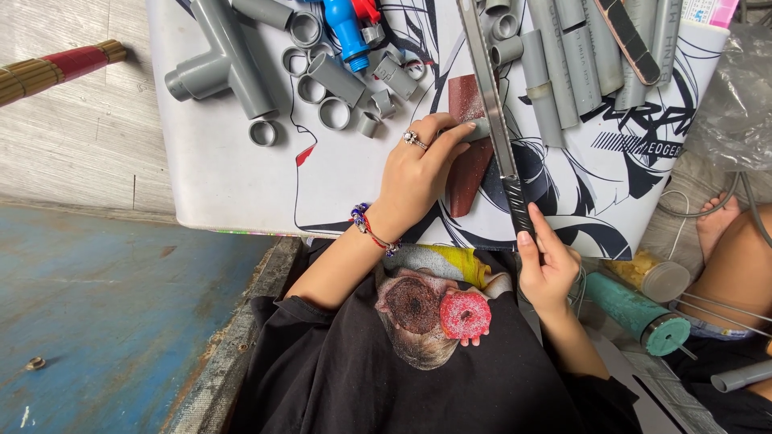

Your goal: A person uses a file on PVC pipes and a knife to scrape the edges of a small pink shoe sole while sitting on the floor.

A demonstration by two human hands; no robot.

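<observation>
Pressing a short grey pipe piece (476,128) flat against a strip of reddish-brown sandpaper (466,153) is the work shown near the centre of the frame. The left hand (414,173) is closed over the piece, fingertips on top, a ring on one finger and beaded bracelets at the wrist. The right hand (547,269), at lower right of centre, is clamped round the dark handle of a long saw blade (490,104), which runs up and slightly left to the top edge.

Judgement on doing this well: the piece is best pinned firmly so it cannot roll, with the fingertips kept to the left of the blade. The blade is best held square to the piece, and the sandpaper kept flat under it so the piece does not slide.

Position: the pipe piece lies under the left fingertips, touching or just beside the blade; contact cannot be confirmed. It is well above the right hand, along the blade's line.

Surroundings: all rests on a white printed board (225,185). Grey rings and couplings (322,88) are scattered at upper centre, a tee fitting (221,60) at upper left, a blue valve (346,28) at the top, long grey pipes (563,56) at upper right.
</observation>
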